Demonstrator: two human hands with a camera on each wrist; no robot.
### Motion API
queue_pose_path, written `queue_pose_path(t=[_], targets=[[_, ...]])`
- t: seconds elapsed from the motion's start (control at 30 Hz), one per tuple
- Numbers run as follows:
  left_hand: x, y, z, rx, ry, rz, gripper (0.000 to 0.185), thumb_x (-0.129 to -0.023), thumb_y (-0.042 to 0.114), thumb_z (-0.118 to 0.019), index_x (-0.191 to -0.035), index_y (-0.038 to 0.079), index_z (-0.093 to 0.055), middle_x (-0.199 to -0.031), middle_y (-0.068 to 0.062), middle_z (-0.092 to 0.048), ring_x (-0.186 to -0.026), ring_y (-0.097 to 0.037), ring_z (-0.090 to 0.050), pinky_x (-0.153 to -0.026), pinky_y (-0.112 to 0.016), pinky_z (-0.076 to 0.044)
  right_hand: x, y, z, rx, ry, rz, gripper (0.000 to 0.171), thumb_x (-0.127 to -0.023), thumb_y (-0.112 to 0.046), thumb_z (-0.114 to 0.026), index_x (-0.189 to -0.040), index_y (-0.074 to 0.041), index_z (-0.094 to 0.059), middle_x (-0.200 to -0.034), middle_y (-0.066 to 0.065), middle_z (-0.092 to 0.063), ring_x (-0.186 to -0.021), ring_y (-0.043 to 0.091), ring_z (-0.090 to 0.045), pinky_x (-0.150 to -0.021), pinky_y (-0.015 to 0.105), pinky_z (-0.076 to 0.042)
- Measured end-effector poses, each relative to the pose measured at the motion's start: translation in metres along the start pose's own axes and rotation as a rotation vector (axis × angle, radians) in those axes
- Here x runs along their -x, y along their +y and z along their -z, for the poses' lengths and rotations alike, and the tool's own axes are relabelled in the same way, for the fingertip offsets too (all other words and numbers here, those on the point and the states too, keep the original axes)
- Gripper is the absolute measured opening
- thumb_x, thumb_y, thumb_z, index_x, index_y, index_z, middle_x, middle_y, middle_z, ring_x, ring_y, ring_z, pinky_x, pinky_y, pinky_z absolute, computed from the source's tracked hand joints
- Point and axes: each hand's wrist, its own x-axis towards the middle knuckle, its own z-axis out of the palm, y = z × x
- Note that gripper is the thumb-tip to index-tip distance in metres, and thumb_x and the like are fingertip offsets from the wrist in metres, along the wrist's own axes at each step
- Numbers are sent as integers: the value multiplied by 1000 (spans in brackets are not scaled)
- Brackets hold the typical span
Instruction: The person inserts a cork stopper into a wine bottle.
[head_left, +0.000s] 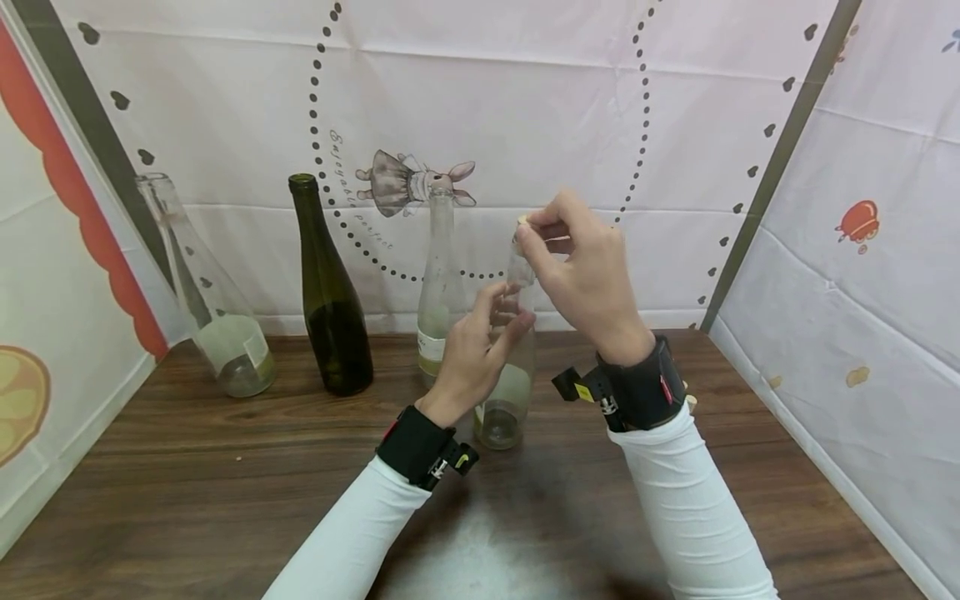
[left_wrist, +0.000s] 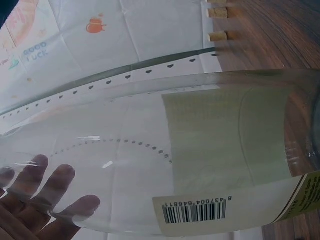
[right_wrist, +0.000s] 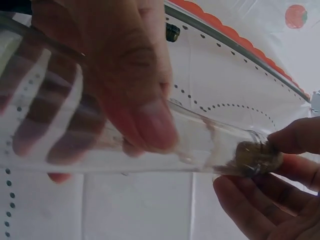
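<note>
A clear glass bottle (head_left: 508, 400) stands upright on the wooden table, in front of the person. The left hand (head_left: 468, 354) grips it round the upper part below the neck; through the glass in the left wrist view its fingers (left_wrist: 60, 180) show. At the bottle's mouth the right hand (head_left: 588, 275) pinches a cork (right_wrist: 257, 157) between thumb and fingers. Part of the cork sits inside the neck in the right wrist view. A pale label with a barcode (left_wrist: 195, 211) is on the lower side of the bottle.
Behind the left hand stands another clear bottle (head_left: 441, 267). A dark green bottle (head_left: 333, 325) and a third clear bottle (head_left: 232, 333) stand further left. Loose corks (left_wrist: 218, 36) lie on the table, one (head_left: 691, 402) beside the right wrist. Printed cloth walls (head_left: 562, 108) enclose the table.
</note>
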Motion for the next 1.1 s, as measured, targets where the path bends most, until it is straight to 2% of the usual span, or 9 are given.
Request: queue_pose_path(t=[0.1, 0.27, 0.4, 0.5, 0.63, 0.73, 0.87, 1.1], targets=[[0, 0, 0, 1, -3, -2, 71, -107, 66, -39, -148, 8, -45, -129, -14, -70, -113, -24, -71, -89, -39, -61, 3, 1, -3, -107, 18, -128, 17, -105, -9, -67, -114, 4, -62, -106, 12, -73, -96, 19, -72, -89, 37, -59], [-1, -2, -1, 2, 5, -15, 68, -109, 61, -41, -148, 6, -46, -123, -14, -71, -111, -24, -71, -88, -38, -61, 3, 0, -6, -431, 17, -403, 33, -112, -28, -53, -124, 1, -60, -114, 14, -71, -108, 25, -69, -98, 42, -55], [-1, -3, -1, 12, 7, -22, 63, -111, 57, -45, -149, 6, -46, -125, -15, -70, -112, -25, -71, -87, -38, -61, 0, 2, -13, -683, -41, -514, 38, -113, -32, -44, -115, 0, -66, -103, 12, -74, -102, 29, -72, -97, 46, -54], [0, -4, -1, 22, 8, -17, 63, -111, 56, -46, -149, 6, -46, -124, -17, -71, -110, -27, -73, -87, -39, -61, 0, 5, -19, -791, -100, -547, 38, -112, -31, -40, -107, -5, -68, -92, 7, -74, -91, 26, -72, -91, 43, -53], [1, -4, -1, 40, 9, 0, 70, -109, 61, -46, -151, 5, -45, -125, -18, -71, -110, -28, -73, -88, -40, -61, 2, 10, -25, -850, -147, -552, 41, -109, -34, -34, -99, -13, -68, -80, 3, -69, -74, 20, -66, -75, 37, -50], [2, -4, -1, 51, 7, 14, 76, -107, 65, -45, -153, 4, -46, -128, -17, -70, -111, -27, -73, -89, -39, -61, 3, 12, -28, -869, -148, -557, 44, -108, -36, -33, -92, -14, -67, -74, 2, -63, -68, 18, -61, -69, 34, -49], [2, -5, -1, 50, 5, 21, 78, -106, 68, -44, -151, 4, -47, -132, -15, -69, -113, -25, -72, -89, -38, -61, 3, 12, -30, -863, -143, -573, 44, -107, -37, -33, -85, -15, -63, -71, 1, -59, -66, 17, -58, -68, 33, -49], [2, -4, 1, 48, 2, 27, 78, -106, 68, -43, -150, 3, -47, -130, -17, -70, -113, -26, -72, -88, -39, -61, 2, 11, -31, -838, -153, -580, 45, -107, -37, -30, -83, -14, -60, -71, 0, -56, -66, 17, -55, -66, 31, -48]])
